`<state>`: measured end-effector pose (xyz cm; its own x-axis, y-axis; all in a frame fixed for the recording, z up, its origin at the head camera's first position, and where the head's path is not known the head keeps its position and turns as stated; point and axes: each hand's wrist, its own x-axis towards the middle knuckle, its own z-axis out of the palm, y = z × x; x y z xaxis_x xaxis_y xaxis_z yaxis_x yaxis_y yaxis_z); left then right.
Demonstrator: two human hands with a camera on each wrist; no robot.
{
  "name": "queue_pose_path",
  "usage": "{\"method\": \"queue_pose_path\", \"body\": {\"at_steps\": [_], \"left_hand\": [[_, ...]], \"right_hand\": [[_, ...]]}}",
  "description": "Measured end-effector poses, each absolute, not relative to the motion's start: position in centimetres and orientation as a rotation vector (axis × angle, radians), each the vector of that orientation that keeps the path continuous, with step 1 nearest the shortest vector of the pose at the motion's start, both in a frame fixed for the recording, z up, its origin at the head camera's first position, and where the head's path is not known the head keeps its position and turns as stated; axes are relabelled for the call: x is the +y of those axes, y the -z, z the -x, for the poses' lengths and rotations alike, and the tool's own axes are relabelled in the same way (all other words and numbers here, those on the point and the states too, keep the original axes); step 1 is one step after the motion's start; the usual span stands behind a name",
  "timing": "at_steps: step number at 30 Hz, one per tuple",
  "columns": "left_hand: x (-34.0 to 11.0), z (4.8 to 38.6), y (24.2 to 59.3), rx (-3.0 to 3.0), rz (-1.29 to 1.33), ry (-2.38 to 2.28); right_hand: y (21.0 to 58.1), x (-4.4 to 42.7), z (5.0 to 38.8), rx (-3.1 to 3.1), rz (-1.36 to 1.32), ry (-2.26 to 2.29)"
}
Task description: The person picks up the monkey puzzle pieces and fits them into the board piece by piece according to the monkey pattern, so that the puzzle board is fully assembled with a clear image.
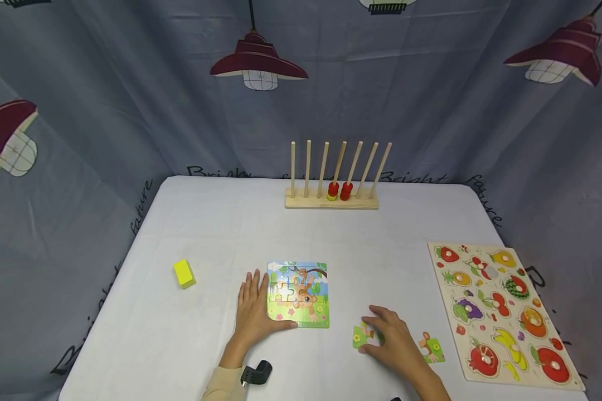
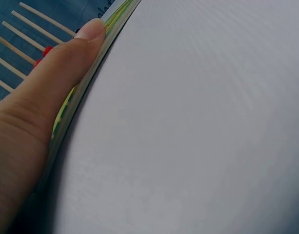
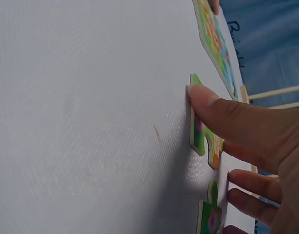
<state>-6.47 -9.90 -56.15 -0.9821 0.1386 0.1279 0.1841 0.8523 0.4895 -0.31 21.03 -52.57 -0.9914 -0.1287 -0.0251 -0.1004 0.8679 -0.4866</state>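
A square jigsaw puzzle [image 1: 298,295] with a cartoon animal picture lies mid-table. Along its left side stretch the straight fingers of my left hand [image 1: 255,314], while the thumb [image 2: 73,56] rests on its bottom edge. To the right of the board, my right hand [image 1: 393,341] pinches a green puzzle piece [image 1: 359,337] with thumb and forefinger. Its thumb lies over the piece in the right wrist view, hiding part of it. Another puzzle piece [image 1: 432,348], with a brown animal on green, is beside the hand, partly covered by it.
A fruit peg board [image 1: 499,317] lies at the right. Farther back stands a wooden rack [image 1: 331,204] of upright pegs, with red and yellow beads on two. A yellow block [image 1: 184,273] sits at the left. Grey-blue curtain [image 1: 381,100] hangs behind the white table [image 1: 205,223].
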Motion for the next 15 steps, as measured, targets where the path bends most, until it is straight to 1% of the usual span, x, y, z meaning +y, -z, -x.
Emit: {"method": "queue_pose_path", "body": {"at_steps": [15], "left_hand": [[-9.99,6.44,55.94,-3.001,0.233,0.803]], "right_hand": [[51.99,20.36,0.03,3.023,0.172,0.723]]}}
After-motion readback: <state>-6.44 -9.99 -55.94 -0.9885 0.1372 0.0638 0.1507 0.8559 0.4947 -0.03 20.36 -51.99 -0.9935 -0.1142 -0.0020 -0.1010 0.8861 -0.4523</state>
